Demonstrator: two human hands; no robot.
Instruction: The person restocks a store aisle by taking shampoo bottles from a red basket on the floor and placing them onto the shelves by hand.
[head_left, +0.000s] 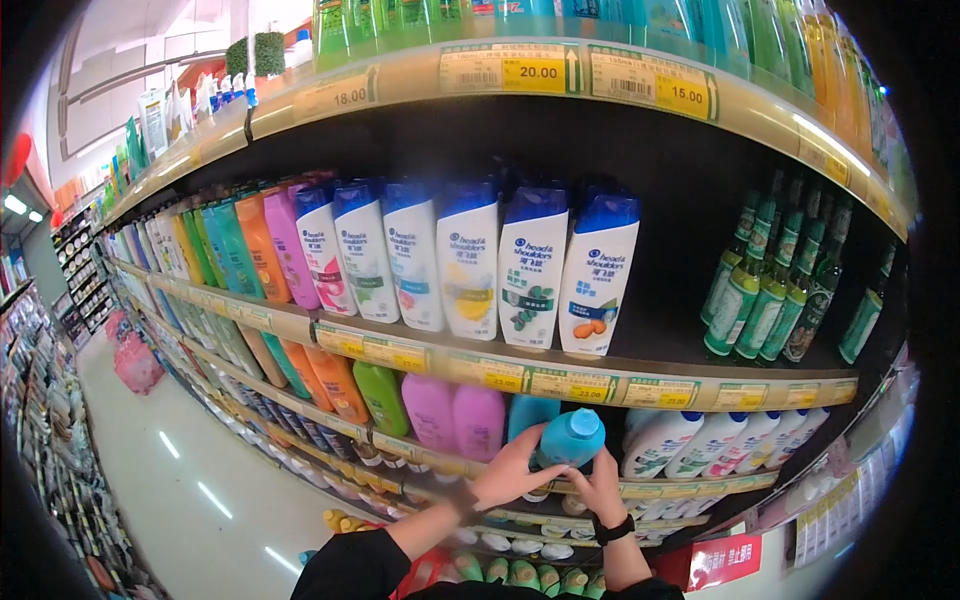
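Note:
A blue shampoo bottle (pixel 575 440) with a light blue cap is held in front of the lower shelf, its cap end tilted up toward me. My left hand (pixel 512 472) is closed around its left side. My right hand (pixel 598 487), with a dark band at the wrist, grips it from the right and below. The bottle's label is hidden from this angle. Just behind it on the shelf stands another blue bottle (pixel 530 412), partly covered by my left hand and the held bottle.
Pink bottles (pixel 478 415) stand left of my hands, and white bottles (pixel 690 443) to the right. Above runs a shelf edge with price tags (pixel 500 378), carrying white head & shoulders bottles (pixel 530 270) and green glass bottles (pixel 765 300). An aisle floor (pixel 170 430) lies at left.

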